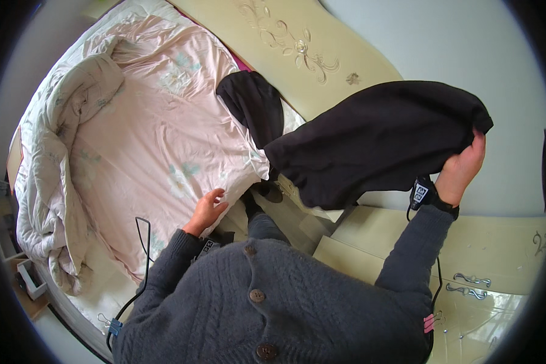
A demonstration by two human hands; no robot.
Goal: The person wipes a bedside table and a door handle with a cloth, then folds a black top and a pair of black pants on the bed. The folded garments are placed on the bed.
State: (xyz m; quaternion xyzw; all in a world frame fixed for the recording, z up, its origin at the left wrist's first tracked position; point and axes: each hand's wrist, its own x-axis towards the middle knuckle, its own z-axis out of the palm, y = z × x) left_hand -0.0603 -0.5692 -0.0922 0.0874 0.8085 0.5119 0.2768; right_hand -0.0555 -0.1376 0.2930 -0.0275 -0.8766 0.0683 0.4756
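My right hand (463,167) grips the edge of a black cloth garment (373,141), raised at the right and stretched out to the left in front of the headboard. Its far end reaches the corner of the bed. A second bunched black cloth part (255,104) lies on the bed beside the headboard; whether it belongs to the same garment I cannot tell. My left hand (206,211) is over the near edge of the pink floral bed sheet (141,136), fingers apart and slightly curled, holding nothing.
A rumpled floral quilt (50,177) lies along the bed's left side. The cream headboard (273,45) with a carved flower stands beyond. A cream cabinet (391,236) with metal handles is at the right. Between bed and cabinet, a strip of floor (300,227) shows. Black cables run along both sleeves.
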